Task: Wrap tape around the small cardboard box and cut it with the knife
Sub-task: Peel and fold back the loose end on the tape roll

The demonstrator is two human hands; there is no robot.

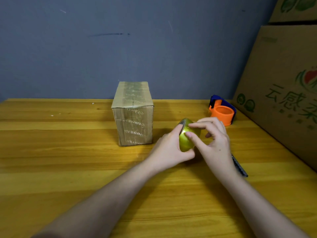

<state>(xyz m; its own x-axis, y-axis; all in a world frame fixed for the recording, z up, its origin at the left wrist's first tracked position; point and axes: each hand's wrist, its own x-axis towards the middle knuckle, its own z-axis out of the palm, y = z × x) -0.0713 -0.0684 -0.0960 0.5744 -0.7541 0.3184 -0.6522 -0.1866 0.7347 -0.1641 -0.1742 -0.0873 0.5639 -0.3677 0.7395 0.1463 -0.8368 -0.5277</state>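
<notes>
Both hands meet over the table (68,152) — left hand (169,152) gripping the tape roll (188,134), right hand (214,141) fingers picking at its surface. Small cardboard box (133,114) stands just left; knife (240,166) lies behind the right wrist.

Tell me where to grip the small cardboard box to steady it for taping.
Grip the small cardboard box from above, palm on its taped top and fingers down the two side faces. It stands upright and tall on the table, so top pressure probably stops tipping, and the left hand is nearer.

Scuffed blue-grey wall (137,40) behind a yellowish wooden desk (60,160), big printed cardboard cartons (283,86) stacked on the right.
</notes>
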